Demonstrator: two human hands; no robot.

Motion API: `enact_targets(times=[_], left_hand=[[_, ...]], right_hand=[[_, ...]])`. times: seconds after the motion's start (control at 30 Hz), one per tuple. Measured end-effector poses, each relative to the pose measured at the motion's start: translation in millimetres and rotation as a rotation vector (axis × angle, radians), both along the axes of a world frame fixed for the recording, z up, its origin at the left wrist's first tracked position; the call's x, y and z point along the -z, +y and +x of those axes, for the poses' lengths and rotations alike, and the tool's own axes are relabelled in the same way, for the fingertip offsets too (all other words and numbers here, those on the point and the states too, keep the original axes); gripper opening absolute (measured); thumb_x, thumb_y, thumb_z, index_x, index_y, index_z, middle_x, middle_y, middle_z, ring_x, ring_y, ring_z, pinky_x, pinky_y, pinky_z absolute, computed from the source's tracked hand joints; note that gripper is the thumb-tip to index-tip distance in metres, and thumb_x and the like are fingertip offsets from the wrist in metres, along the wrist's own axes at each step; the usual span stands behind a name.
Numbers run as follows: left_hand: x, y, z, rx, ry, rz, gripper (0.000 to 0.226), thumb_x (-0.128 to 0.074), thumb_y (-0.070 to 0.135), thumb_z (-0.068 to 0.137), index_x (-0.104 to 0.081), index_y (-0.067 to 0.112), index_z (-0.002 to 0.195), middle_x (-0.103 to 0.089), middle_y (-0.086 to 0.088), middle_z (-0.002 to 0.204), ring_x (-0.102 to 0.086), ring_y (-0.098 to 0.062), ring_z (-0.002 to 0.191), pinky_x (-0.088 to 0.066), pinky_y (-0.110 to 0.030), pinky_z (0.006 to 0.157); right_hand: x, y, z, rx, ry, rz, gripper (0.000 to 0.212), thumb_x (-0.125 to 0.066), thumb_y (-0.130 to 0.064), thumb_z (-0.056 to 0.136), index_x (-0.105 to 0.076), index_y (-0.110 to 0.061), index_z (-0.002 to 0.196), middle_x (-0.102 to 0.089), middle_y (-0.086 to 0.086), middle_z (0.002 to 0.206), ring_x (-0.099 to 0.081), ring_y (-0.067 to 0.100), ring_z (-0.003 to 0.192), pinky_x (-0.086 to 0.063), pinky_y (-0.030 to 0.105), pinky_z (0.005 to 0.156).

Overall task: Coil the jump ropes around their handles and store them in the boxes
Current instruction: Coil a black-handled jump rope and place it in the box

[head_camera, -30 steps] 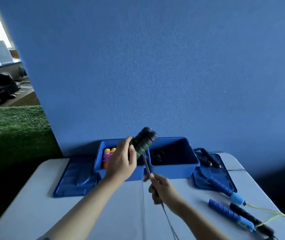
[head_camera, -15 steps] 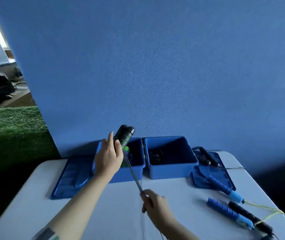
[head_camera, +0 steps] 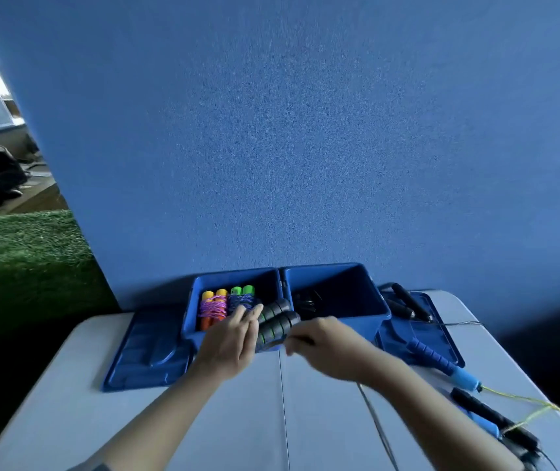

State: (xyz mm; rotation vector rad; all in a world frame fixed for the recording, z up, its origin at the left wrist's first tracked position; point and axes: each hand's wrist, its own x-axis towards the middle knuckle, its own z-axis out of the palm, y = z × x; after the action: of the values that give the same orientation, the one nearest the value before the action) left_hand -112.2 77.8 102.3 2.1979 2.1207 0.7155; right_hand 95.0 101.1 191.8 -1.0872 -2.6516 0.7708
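Note:
My left hand (head_camera: 231,341) holds two black handles with green rings (head_camera: 276,322) side by side, in front of the two blue boxes. My right hand (head_camera: 327,341) pinches their thin grey rope (head_camera: 375,423) right beside the handles; the rope trails back toward me over the table. The left box (head_camera: 200,287) holds an orange-handled rope coiled in pink cord (head_camera: 213,309) and a green-handled rope coiled in blue cord (head_camera: 242,297). The right box (head_camera: 378,305) has something dark inside, hard to make out.
Two blue lids lie flat, one left (head_camera: 142,355) and one right (head_camera: 441,338) of the boxes. Black handles (head_camera: 407,302) rest on the right lid. Blue handles with yellow cord (head_camera: 441,363) and another black handle (head_camera: 489,416) lie at the table's right edge. A blue wall stands close behind.
Both hands came down and together: the handles dropped from above the left box to just in front of it, and my right hand slid up the rope to the handles.

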Motion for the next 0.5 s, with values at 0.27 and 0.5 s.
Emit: enact_targets(times=[0.27,0.5], left_hand=[[0,-14,9,0.349,0.12,0.073,0.064,-0.028,0.057,0.096,-0.05,0.012,0.136,-0.059,-0.004,0.102,-0.061,-0.022,0.075,-0.05,-0.026,0.056],[-6,-23,24,0.475,0.043,0.132,0.068,-0.055,0.065,0.084,-0.051,0.014,0.129,-0.061,-0.006,0.106,-0.064,-0.021,0.076,-0.054,-0.027,0.056]], right_hand=[[-3,51,16,0.032,0.065,0.001,0.018,-0.055,-0.022,0.092,-0.069,-0.013,0.086,-0.066,0.002,0.078,-0.047,0.002,0.059,-0.037,0.013,0.059],[20,74,16,-0.004,0.085,-0.052,0.015,-0.062,-0.03,0.089,-0.07,-0.018,0.09,-0.068,0.008,0.082,-0.058,0.019,0.07,-0.046,0.029,0.069]])
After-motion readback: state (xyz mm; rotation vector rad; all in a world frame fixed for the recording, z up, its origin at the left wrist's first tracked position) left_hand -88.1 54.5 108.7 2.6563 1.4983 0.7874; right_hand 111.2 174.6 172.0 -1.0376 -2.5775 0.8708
